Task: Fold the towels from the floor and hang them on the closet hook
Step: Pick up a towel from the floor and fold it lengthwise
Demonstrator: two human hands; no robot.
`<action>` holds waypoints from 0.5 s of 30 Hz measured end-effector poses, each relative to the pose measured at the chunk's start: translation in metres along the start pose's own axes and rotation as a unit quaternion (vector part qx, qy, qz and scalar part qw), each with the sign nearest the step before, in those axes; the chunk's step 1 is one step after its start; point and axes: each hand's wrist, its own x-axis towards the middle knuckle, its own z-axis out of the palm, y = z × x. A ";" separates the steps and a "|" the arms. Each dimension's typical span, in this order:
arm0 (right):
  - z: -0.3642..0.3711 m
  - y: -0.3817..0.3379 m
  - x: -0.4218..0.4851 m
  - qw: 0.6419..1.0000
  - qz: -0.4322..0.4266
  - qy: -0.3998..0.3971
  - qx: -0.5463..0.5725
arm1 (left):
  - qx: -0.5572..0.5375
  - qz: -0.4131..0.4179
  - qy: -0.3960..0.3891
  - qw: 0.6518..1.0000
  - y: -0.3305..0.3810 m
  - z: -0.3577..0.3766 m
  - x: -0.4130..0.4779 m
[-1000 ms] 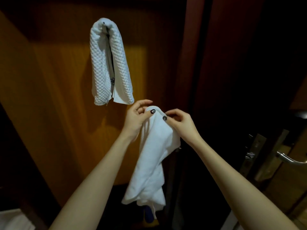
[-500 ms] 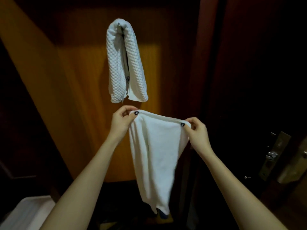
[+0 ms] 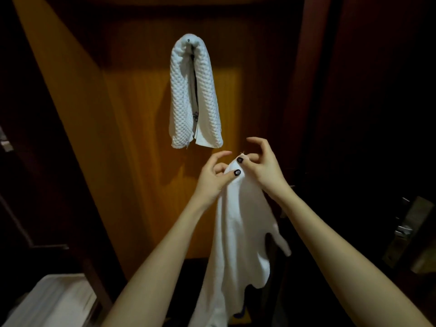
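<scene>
The left hand and right hand are pinching the top corners of the smooth white cloth towel together, just below the waffle-textured white towel draping over the small metal closet hook. Folding well is probably calling for matching edges before one hand takes over. Both forearms are reaching upward, spare fingers loosely curling.

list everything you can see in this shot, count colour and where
waffle towel: one, white, draped over the hook, upper centre
hook: one, metal, tip showing at the waffle towel's top
plain towel: one, white, hanging from both hands, below the waffle towel
closet panel: one, orange-brown wood, behind both towels
lock plate: one, metal, far right edge
white surface: one, lower left corner, too dim to identify
left hand: one, pinches the plain towel's top
right hand: one, pinches the plain towel's top corner
</scene>
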 end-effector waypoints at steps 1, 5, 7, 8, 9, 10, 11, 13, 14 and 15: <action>-0.003 0.002 0.000 1.000 0.004 0.010 0.006 | 0.006 0.015 0.014 1.000 0.000 0.001 0.002; -0.005 0.018 -0.012 0.999 0.026 -0.015 0.038 | -0.004 0.047 0.068 0.997 0.007 0.000 0.012; -0.004 0.031 -0.022 0.997 0.049 -0.063 -0.004 | -0.002 0.042 0.082 0.996 0.012 -0.001 0.017; -0.003 0.037 -0.027 0.993 0.068 -0.083 -0.043 | 0.011 0.043 0.092 0.995 0.015 -0.002 0.020; -0.003 0.044 -0.032 0.989 0.085 -0.097 -0.076 | 0.025 0.047 0.102 0.993 0.018 -0.003 0.023; -0.003 0.050 -0.036 0.985 0.099 -0.108 -0.094 | 0.034 0.051 0.110 0.992 0.021 -0.005 0.026; -0.003 0.055 -0.039 0.982 0.109 -0.116 -0.097 | 0.037 0.053 0.114 0.991 0.026 -0.007 0.029; -0.002 0.065 -0.045 0.980 0.126 -0.117 -0.103 | 0.047 0.052 0.107 0.992 0.033 -0.013 0.035; -0.002 0.069 -0.048 0.979 0.131 -0.109 -0.113 | 0.058 0.051 0.099 0.992 0.036 -0.018 0.037; -0.003 0.071 -0.050 0.979 0.128 -0.094 -0.126 | 0.067 0.050 0.094 0.992 0.038 -0.023 0.038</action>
